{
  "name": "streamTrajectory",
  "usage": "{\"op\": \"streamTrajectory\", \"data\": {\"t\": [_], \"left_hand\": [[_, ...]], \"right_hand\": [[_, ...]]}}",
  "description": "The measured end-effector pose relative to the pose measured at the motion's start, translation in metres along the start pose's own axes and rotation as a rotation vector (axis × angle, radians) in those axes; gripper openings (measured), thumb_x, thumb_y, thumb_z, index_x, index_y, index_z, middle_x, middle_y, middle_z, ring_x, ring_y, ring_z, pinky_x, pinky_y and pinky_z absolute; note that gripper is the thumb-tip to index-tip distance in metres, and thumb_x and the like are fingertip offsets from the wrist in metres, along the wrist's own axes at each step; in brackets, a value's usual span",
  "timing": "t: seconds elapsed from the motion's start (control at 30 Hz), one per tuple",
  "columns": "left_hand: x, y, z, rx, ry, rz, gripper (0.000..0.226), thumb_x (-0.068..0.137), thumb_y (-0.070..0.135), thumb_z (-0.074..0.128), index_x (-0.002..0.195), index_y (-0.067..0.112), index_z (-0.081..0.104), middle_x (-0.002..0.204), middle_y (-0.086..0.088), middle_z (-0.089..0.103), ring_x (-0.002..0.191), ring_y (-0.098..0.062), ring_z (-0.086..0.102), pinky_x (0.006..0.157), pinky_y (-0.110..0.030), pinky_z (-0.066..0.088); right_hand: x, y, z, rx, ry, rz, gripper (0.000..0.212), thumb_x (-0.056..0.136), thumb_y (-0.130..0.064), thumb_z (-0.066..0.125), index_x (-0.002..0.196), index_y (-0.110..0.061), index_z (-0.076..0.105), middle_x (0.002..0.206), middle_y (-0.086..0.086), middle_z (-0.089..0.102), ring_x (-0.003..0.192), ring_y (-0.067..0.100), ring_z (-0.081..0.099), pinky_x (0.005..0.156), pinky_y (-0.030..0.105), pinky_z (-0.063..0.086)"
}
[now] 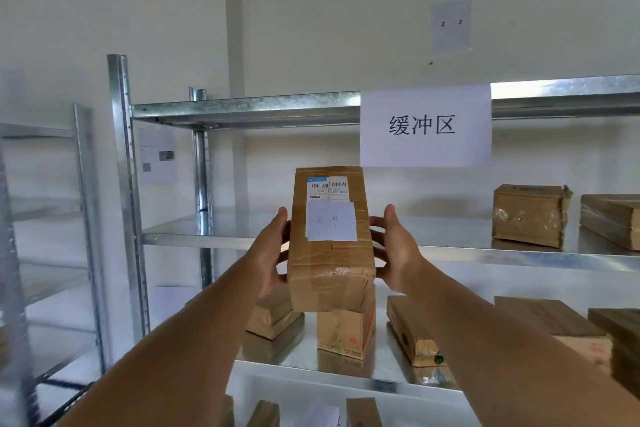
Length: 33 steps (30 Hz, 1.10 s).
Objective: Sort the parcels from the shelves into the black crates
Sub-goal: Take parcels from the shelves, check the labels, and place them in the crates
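The parcel (330,253) is up in the air in front of the metal shelves (207,232), held between both hands. The left hand (273,253) holds its left side. Most of its fingers are hidden behind the box, and only the thumb on the edge shows well. The right hand (394,250) holds the right side with bent fingers, and its thumb sticks up, away from the box.

The bottom of the parcel hides the top of a small box (346,333) on the lower shelf. The left arm covers part of another box (273,315) there. At the right edge a brown box (613,218) is cut off. The rack on the left (83,184) is blurry.

The parcel is a tall brown cardboard box, standing on end and wrapped in shiny clear tape. The cardboard is wrinkled near the bottom. Near the top is a white shipping label (327,189) with bar codes, too small to read. Under it is a white paper note (331,221) with faint handwriting that is hard to make out.

Behind the parcel a white sign (425,126) with three big black characters hangs from the top shelf.
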State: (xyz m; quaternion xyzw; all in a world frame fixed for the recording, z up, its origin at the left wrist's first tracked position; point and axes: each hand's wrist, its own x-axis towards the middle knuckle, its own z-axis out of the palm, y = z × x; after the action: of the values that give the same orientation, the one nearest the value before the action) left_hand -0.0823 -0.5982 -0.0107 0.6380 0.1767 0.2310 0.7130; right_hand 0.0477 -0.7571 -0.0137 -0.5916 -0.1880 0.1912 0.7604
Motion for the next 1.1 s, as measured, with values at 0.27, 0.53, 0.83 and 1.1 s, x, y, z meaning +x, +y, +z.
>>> {"op": "streamTrajectory", "data": {"t": [0.27, 0.53, 0.83, 1.1], "left_hand": [[0.009, -0.012, -0.089, -0.002, 0.219, -0.035, 0.049, 0.1, 0.059, 0.033, 0.12, 0.025, 0.062, 0.128, -0.01, 0.064, 0.12, -0.031, 0.06, 0.101, -0.048, 0.046], [0.026, -0.018, -0.214, -0.003, 0.492, -0.008, 0.045, 0.101, 0.058, 0.034, 0.107, 0.028, 0.066, 0.094, -0.001, 0.068, 0.087, -0.021, 0.063, 0.071, -0.038, 0.051], [0.021, -0.053, -0.337, -0.058, 0.773, -0.075, 0.044, 0.1, 0.058, 0.038, 0.11, 0.024, 0.065, 0.103, -0.002, 0.067, 0.095, -0.024, 0.063, 0.085, -0.041, 0.053], [-0.002, -0.094, -0.458, -0.072, 0.889, -0.178, 0.051, 0.097, 0.065, 0.036, 0.115, 0.024, 0.061, 0.109, -0.003, 0.065, 0.099, -0.024, 0.061, 0.076, -0.041, 0.05]], "right_hand": [[0.041, 0.052, 0.096, -0.081, -0.144, 0.067, 0.056, 0.106, -0.059, 0.024, 0.115, -0.022, 0.064, 0.106, 0.0, 0.075, 0.102, 0.022, 0.069, 0.098, 0.048, 0.052], [0.092, 0.102, 0.232, -0.159, -0.377, 0.151, 0.058, 0.104, -0.063, 0.025, 0.113, -0.02, 0.062, 0.111, 0.005, 0.071, 0.109, 0.027, 0.065, 0.106, 0.056, 0.045], [0.119, 0.189, 0.375, -0.2, -0.601, 0.264, 0.053, 0.103, -0.063, 0.027, 0.109, -0.026, 0.064, 0.11, 0.004, 0.069, 0.103, 0.027, 0.064, 0.094, 0.051, 0.05], [0.103, 0.287, 0.494, -0.252, -0.68, 0.393, 0.06, 0.099, -0.07, 0.029, 0.126, -0.03, 0.064, 0.118, 0.006, 0.072, 0.109, 0.028, 0.067, 0.103, 0.052, 0.05]]}}
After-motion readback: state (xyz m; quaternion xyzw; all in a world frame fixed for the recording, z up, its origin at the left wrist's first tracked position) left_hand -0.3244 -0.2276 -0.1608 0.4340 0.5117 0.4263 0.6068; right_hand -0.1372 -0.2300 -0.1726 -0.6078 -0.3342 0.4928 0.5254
